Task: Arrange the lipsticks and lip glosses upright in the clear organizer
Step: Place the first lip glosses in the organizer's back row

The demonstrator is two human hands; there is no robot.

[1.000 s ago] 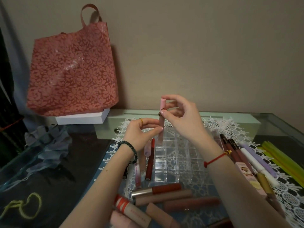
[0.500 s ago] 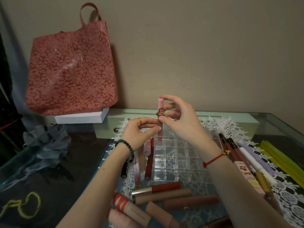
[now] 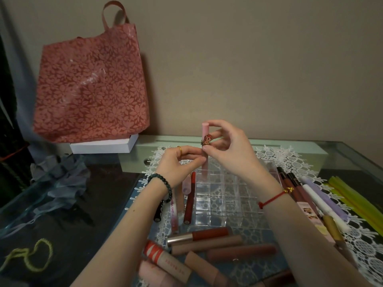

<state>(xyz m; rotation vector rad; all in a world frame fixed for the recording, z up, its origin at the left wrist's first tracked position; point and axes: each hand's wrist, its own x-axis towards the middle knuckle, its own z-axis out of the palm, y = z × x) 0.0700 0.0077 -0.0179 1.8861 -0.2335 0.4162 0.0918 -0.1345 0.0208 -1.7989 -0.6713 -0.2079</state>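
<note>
A slim pink lip gloss (image 3: 205, 129) with a small cartoon charm stands upright, its lower end in the back-left compartment of the clear organizer (image 3: 228, 195). My right hand (image 3: 230, 148) pinches it near the charm. Fingertips of my left hand (image 3: 178, 162) touch its lower part. The organizer's other compartments look empty. Several tubes lie flat left of the organizer (image 3: 189, 199), several thicker ones in front of it (image 3: 203, 235), and several more on its right (image 3: 298, 191).
A red floral bag (image 3: 91, 88) leans on the wall over a white box (image 3: 103, 145). A pale green block (image 3: 248, 150) runs along the back. Grey cloth (image 3: 60, 179) and yellow string (image 3: 29, 255) lie at the left, yellow sticks (image 3: 356, 199) at the right edge.
The pink gloss has come down slightly into the back-left compartment, and its charm has turned into view. Both hands stayed on it.
</note>
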